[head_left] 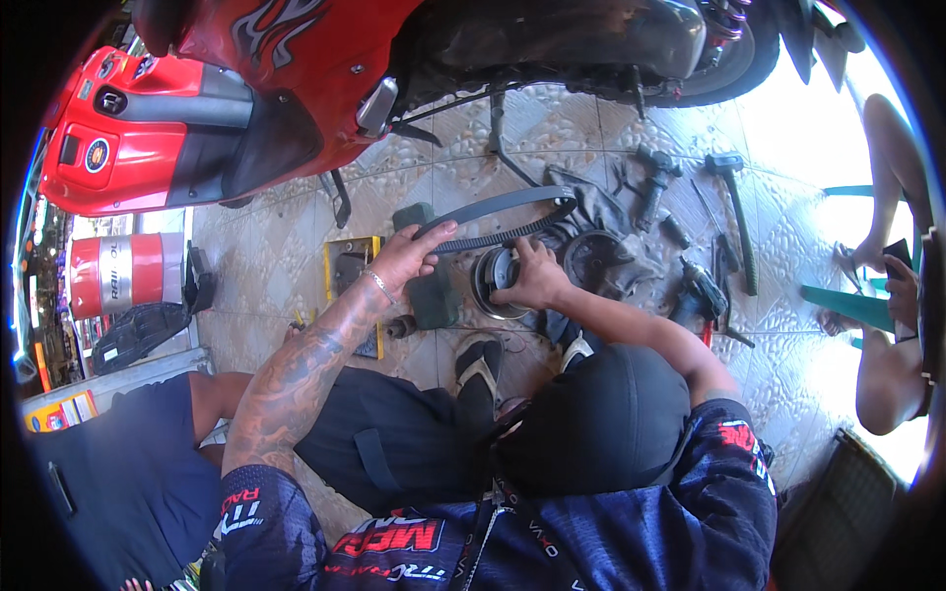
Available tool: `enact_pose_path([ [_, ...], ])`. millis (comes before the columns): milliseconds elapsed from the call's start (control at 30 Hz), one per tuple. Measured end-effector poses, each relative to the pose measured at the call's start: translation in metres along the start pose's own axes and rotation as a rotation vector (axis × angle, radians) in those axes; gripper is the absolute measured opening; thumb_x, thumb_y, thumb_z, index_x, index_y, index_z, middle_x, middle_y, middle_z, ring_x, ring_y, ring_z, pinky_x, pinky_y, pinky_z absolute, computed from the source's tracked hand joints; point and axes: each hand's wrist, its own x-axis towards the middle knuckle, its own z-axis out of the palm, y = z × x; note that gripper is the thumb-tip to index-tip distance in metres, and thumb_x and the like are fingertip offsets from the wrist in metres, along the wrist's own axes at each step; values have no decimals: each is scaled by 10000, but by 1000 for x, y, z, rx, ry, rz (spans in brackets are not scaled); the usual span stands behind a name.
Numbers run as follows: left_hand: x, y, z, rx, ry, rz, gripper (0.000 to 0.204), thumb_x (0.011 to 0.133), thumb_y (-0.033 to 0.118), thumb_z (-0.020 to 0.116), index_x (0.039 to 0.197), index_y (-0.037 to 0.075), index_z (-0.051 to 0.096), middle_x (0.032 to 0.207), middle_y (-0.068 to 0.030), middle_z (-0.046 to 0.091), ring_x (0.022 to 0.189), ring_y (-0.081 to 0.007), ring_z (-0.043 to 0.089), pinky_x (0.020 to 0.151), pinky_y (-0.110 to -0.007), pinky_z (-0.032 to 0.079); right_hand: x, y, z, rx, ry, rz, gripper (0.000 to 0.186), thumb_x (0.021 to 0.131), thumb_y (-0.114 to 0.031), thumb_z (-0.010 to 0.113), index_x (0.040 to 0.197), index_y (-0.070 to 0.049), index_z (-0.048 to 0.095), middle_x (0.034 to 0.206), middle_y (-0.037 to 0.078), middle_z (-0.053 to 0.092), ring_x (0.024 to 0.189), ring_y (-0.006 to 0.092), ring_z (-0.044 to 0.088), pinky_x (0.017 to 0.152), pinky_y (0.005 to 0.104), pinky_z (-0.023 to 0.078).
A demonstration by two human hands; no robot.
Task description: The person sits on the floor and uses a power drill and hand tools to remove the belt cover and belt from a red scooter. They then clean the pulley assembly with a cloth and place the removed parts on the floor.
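Observation:
My left hand [419, 254], closed, holds a toothed black drive belt [498, 202], whose loop stretches to the right over the floor. My right hand [527, 271] is closed on a round metal pulley part [488, 286] just below the belt. To its right a dark round housing [591, 256] rests on a dark cloth [581, 197]. A green case [434, 305] and a yellow-edged tray [355, 246] lie left of the pulley, with a small socket [399, 325] nearby.
A red scooter [276, 118] stands across the back. Power tools [695, 295] and long tools [739, 227] lie right. A red-white bucket [123, 276] is left. Other people are at lower left [128, 473] and at right [887, 374], beside a green stool [847, 305].

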Motion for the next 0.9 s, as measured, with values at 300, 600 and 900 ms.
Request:
enact_pose_path([
  [300, 6, -27, -30, -59, 10, -44, 759, 896, 598, 698, 1408, 61, 540, 1234, 11, 557, 920, -101, 560, 836, -267, 511, 28, -7, 26, -660, -84, -190, 1022, 627, -515, 857, 1481, -160, 420, 1435, 244, 426, 1345, 416, 420, 1047, 554, 400],
  [600, -2, -26, -35, -72, -47, -3, 818, 850, 686, 693, 1334, 36, 583, 1163, -8, 572, 914, -105, 545, 839, -273, 507, 27, -12, -29, -600, -124, 2, 808, 755, -626, 763, 1333, -89, 588, 1284, 202, 624, 1208, 344, 617, 950, 473, 527],
  [900, -36, -13, -33, -73, -50, 89, 910, 802, 737, 706, 1305, -3, 540, 1153, -46, 492, 936, -143, 553, 870, -311, 511, -12, -61, -157, -495, 298, -515, 502, 831, -246, 710, 1307, -125, 605, 1101, 163, 696, 1070, 368, 669, 936, 471, 536],
])
